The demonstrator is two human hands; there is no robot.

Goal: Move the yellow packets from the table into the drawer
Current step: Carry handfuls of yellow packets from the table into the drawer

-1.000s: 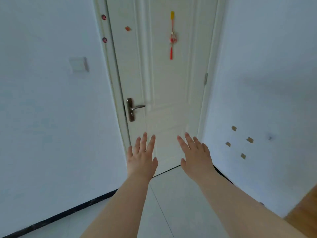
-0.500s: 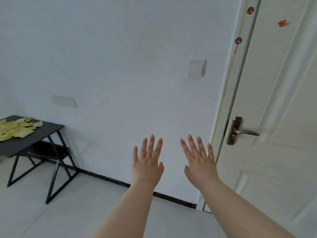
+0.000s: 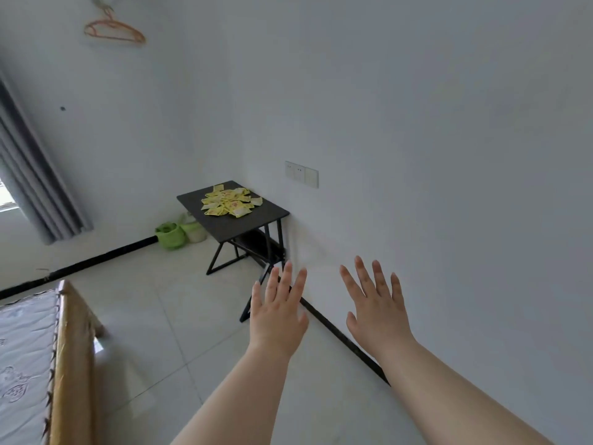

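Both arms stretched fwd, bare forearms coming in from the near bottom edge, backs of the hands to the camera. L hand (image 3: 276,316) flat, fingers (image 3: 287,277) straight & slightly apart, thumb out to the right, holding nothing. R hand (image 3: 377,313) in the same pose just right of it, its fingers straight & fanned wider, thumb out to the left, also holding nothing; the hands are near each other, not touching. Both hover over the tiled floor (image 3: 154,316), close by the white wall (image 3: 449,187) on the right. Yellow packets (image 3: 229,202) lie in a loose heap on the black table (image 3: 244,224), well apart from the hands, far in the corner below the wall sockets (image 3: 301,173). Green bag (image 3: 170,236) on the floor left of the table. Bed frame (image 3: 73,364) w/ mattress (image 3: 22,364) near left; curtain (image 3: 35,175) far left; hanger (image 3: 112,28) high on the far wall.
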